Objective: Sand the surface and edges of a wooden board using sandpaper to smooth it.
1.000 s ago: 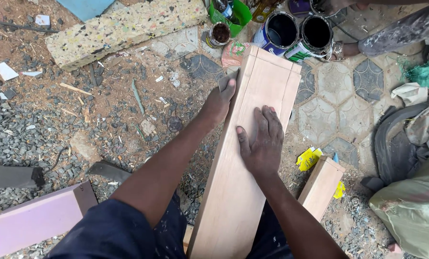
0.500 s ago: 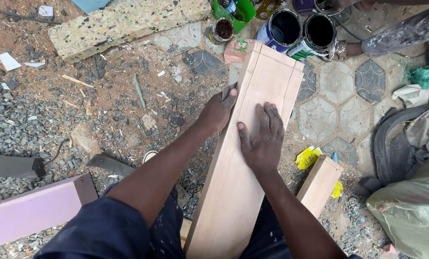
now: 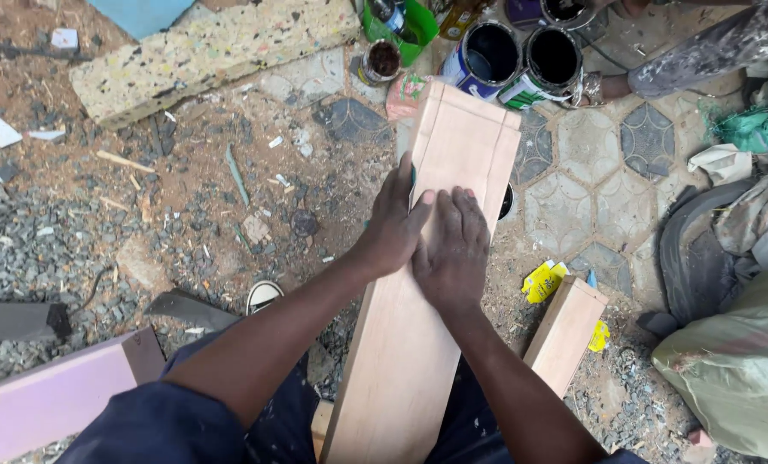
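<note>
A long pale wooden board (image 3: 466, 129) with routed lines near its edges slopes from my lap out over the ground. My left hand (image 3: 393, 228) clasps the board's left edge, fingers curled over the side and thumb lying on the face. Beside it, my right hand (image 3: 453, 249) rests flat on the board with fingers together, touching the left thumb. Whether anything lies under the right palm is hidden.
Two open paint cans (image 3: 521, 56) and a small tin (image 3: 382, 62) stand beyond the board's far end. A foam slab (image 3: 204, 51) lies top left. A small wooden block (image 3: 564, 331) and yellow wrappers (image 3: 540, 279) sit right of the board. Bags (image 3: 728, 361) fill the right side. Another person's arm (image 3: 702, 39) is at top right.
Both hands have come together near the board's left edge. The right hand's spread fingers have closed up, and the left thumb now touches it.
</note>
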